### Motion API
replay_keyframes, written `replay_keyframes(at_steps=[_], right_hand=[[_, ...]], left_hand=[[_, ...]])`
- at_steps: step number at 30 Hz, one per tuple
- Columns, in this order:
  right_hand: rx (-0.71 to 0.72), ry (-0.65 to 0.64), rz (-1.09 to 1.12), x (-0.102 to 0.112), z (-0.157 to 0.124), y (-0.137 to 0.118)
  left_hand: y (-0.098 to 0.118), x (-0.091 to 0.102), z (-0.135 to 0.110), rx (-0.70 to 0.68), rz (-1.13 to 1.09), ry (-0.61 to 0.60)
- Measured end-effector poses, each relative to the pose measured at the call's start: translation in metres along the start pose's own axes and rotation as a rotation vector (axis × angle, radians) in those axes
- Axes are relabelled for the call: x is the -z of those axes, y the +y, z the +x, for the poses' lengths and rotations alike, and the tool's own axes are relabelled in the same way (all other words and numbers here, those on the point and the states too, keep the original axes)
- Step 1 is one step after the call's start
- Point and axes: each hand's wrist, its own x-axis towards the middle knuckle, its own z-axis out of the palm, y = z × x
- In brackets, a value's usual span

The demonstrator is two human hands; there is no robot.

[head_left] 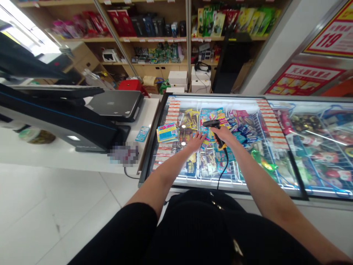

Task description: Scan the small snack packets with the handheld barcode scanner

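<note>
Just right of frame centre, right hand (224,134) is wrapped round the grip of a barcode scanner (211,124), firm hold; cord (225,163) drops toward the waist. Left hand (197,141) is beside it, palm down, fingers spread, over the freezer top; can't tell if it presses on the small bright packet (205,144) at its fingertips. More packets (167,133) lie in a stack on the glass, left of the hands. Work surface is the glass lid of a chest freezer (150,154), bagged goods showing through it. White counter (88,162) at left carries a black terminal (63,114). Stocked shelves (154,39) fill the top, red signs (306,78) upper right.

Trigger area is covered by fingers, cord's far end out of sight, one counter item pixelated, packet print unreadable.

Scanner: black, yellow at handle base, head toward the left. Stack: yellow, blue and pink.
</note>
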Motion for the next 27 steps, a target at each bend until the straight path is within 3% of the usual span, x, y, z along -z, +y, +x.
replay_keyframes(at_steps=[3,8,13,17,20,27], right_hand=[[0.008,-0.008,-0.013,0.002,0.004,0.000],[0.015,-0.026,-0.025,0.002,0.015,0.001],[0.011,-0.054,-0.022,0.001,0.026,0.008],[0.013,-0.056,-0.033,0.000,0.030,0.010],[0.013,-0.042,-0.042,0.000,0.027,0.007],[0.009,-0.036,-0.011,0.001,0.011,0.000]], left_hand=[[-0.012,0.006,0.018,0.060,-0.051,-0.037],[-0.029,0.007,0.035,0.286,-0.155,0.002],[-0.040,0.008,0.033,0.440,-0.365,-0.001],[-0.041,0.010,0.029,0.687,-0.542,0.074],[-0.046,0.013,0.029,0.842,-0.625,0.066],[-0.064,0.020,0.026,0.867,-0.770,0.119]])
